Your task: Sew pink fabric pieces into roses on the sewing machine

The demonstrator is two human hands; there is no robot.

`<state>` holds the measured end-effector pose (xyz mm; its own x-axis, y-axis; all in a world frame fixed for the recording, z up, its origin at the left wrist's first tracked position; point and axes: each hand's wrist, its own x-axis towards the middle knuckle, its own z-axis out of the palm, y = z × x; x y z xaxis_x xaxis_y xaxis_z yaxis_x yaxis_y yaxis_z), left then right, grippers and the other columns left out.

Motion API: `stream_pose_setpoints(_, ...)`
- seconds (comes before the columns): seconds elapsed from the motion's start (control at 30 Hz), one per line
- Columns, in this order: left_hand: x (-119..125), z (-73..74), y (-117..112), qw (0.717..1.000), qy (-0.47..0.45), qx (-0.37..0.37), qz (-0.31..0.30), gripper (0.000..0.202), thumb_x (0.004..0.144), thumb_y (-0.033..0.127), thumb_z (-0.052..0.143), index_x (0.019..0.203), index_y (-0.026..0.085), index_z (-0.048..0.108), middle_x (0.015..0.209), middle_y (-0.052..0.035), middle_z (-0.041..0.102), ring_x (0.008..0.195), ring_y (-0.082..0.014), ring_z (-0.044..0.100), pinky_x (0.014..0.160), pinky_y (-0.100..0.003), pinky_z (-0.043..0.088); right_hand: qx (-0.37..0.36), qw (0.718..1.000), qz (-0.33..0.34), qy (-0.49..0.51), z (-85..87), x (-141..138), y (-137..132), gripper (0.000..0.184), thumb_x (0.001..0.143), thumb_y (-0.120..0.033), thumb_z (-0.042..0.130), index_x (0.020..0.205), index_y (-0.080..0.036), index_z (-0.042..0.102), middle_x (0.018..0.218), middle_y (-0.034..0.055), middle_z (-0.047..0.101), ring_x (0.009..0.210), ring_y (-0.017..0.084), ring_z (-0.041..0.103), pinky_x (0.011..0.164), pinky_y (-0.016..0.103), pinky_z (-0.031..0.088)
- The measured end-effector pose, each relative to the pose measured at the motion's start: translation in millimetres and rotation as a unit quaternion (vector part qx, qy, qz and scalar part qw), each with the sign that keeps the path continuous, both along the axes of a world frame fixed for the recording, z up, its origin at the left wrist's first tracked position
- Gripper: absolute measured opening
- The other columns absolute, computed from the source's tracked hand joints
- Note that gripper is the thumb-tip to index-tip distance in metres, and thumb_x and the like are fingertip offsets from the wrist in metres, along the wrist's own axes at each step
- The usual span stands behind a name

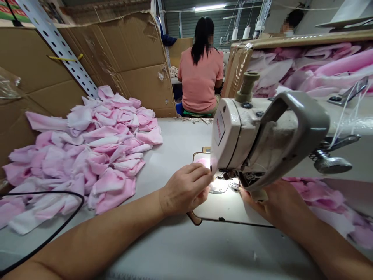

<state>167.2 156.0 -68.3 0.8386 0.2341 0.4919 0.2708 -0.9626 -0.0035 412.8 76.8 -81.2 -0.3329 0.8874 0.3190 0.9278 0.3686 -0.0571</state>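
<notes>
My left hand point(186, 189) reaches towards the needle of a cream industrial sewing machine point(262, 136), its fingers pinched at the edge of a small pink fabric piece point(204, 161). The machine's head hides the needle area in part. My right hand point(262, 198) lies on the white machine table point(175, 144) beneath the machine's arm, with its fingers hidden behind the head. A lit metal plate point(224, 202) lies set into the table under the machine. To the left of my left hand spreads a heap of pink-and-white fabric pieces point(96, 155).
A pink printed fabric point(317, 194) lies on the table right of the machine, with more in a cardboard-edged bin point(303, 66) behind. Cardboard sheets and a perforated steel upright point(58, 46) stand left. A black cable point(43, 221) crosses the table. A co-worker point(201, 70) sits beyond.
</notes>
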Motion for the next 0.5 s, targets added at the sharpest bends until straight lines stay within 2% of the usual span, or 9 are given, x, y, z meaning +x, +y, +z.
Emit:
stream_pose_setpoints(0.07, -1.2, 3.4, 2.3, 1.000, -0.011, -0.010, 0.018, 0.003, 0.084, 0.016, 0.051, 0.087, 0.017, 0.051, 0.092, -0.0066, 0.060, 0.092, -0.0203, 0.054, 0.085, -0.034, 0.045, -0.026, 0.999, 0.008, 0.017, -0.7, 1.3, -3.2, 0.016, 0.083, -0.022, 0.053, 0.070, -0.020, 0.063, 0.070, 0.0004, 0.066, 0.062, 0.016, 0.061, 0.055, 0.027, 0.035)
stream_pose_setpoints(0.13, -2.4, 4.0, 5.1, 0.999, -0.009, -0.020, 0.031, 0.004, 0.085, 0.021, 0.053, 0.084, 0.018, 0.050, 0.092, -0.0062, 0.060, 0.094, -0.0214, 0.054, 0.086, -0.036, 0.044, -0.055, 0.998, 0.014, 0.029, -0.9, 1.7, -5.7, 0.017, 0.082, -0.022, 0.055, 0.066, -0.020, 0.059, 0.065, -0.0019, 0.062, 0.059, 0.014, 0.058, 0.056, 0.027, 0.035)
stream_pose_setpoints(0.2, -3.3, 2.1, 7.5, 0.999, -0.013, -0.028, 0.034, 0.003, 0.085, 0.018, 0.052, 0.083, 0.018, 0.050, 0.089, -0.0050, 0.061, 0.094, -0.0207, 0.055, 0.086, -0.035, 0.043, -0.063, 0.997, 0.025, 0.030, -0.1, 0.8, -7.5, 0.019, 0.082, -0.022, 0.055, 0.064, -0.020, 0.056, 0.061, -0.0029, 0.058, 0.057, 0.013, 0.055, 0.055, 0.026, 0.033)
stream_pose_setpoints(0.33, -3.1, -2.6, 8.8, 0.998, -0.039, -0.039, 0.032, 0.008, 0.082, 0.010, 0.051, 0.084, 0.017, 0.049, 0.085, -0.0040, 0.061, 0.088, -0.0189, 0.056, 0.080, -0.031, 0.042, -0.034, 0.998, 0.054, 0.015, 4.1, -4.1, -8.6, 0.025, 0.087, -0.023, 0.047, 0.064, -0.020, 0.056, 0.058, -0.0022, 0.054, 0.051, 0.012, 0.049, 0.051, 0.026, 0.029)
stream_pose_setpoints(0.5, 0.3, -3.1, 4.4, 0.998, -0.051, -0.036, 0.033, 0.007, 0.084, 0.012, 0.051, 0.085, 0.018, 0.049, 0.077, -0.0019, 0.060, 0.076, -0.0173, 0.055, 0.072, -0.029, 0.039, 0.032, 0.997, 0.066, 0.020, 8.2, -12.0, -8.5, 0.030, 0.090, -0.024, 0.042, 0.065, -0.020, 0.059, 0.055, -0.0016, 0.053, 0.048, 0.013, 0.047, 0.048, 0.026, 0.025)
